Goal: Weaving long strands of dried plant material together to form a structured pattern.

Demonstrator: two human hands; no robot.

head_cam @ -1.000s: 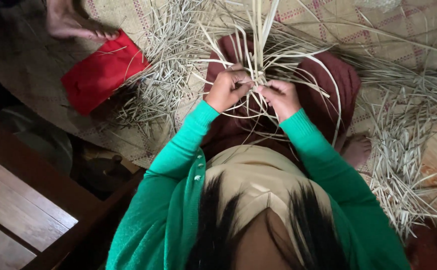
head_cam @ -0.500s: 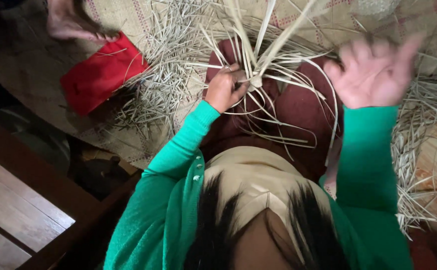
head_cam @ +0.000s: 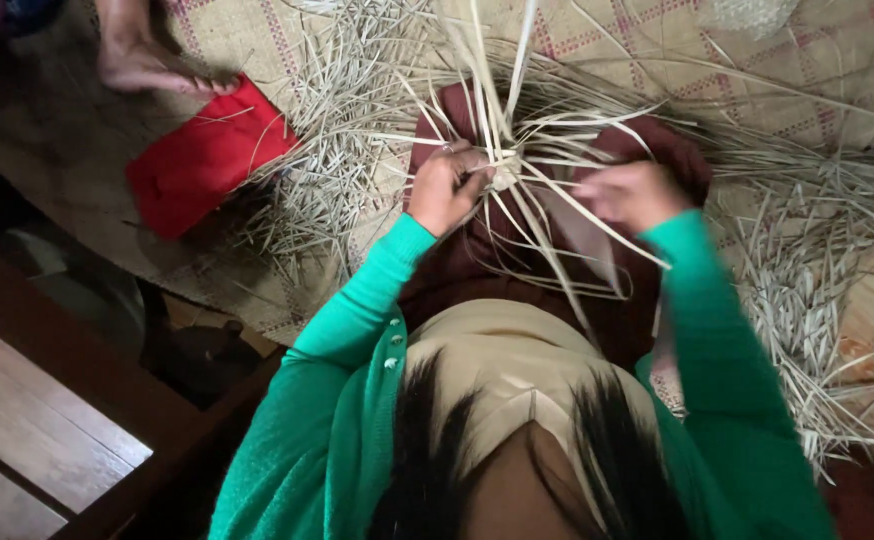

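The knot [head_cam: 504, 172] of pale straw strips sits over the maroon lap [head_cam: 477, 260], and everything else is placed from it; loose straw [head_cam: 327, 170] lies heaped to the left of the knot on the woven mat [head_cam: 787, 70], and a second heap [head_cam: 807, 300] spreads to its right and lower right; a red cloth [head_cam: 202, 160] lies well to the left of the knot, past the straw, with another person's foot [head_cam: 142, 60] touching its upper edge; dark wooden boards [head_cam: 27, 420] fill the corner far to the lower left; long strips [head_cam: 502, 60] rise from the knot toward the top and others loop down across the lap, crossing in front of both wrists; the head covering [head_cam: 517, 370] below the knot hides the near part of the lap; the left hand [head_cam: 447, 185] is just left of the knot, fingers curled and pinching the strips at its edge, green sleeve [head_cam: 357, 320] running down to the lower left; the right hand [head_cam: 632, 195] is near the knot's right side, blurred, fingers drawn together around a strip [head_cam: 597, 225] that runs back to the knot, though how tightly they press I cannot tell.
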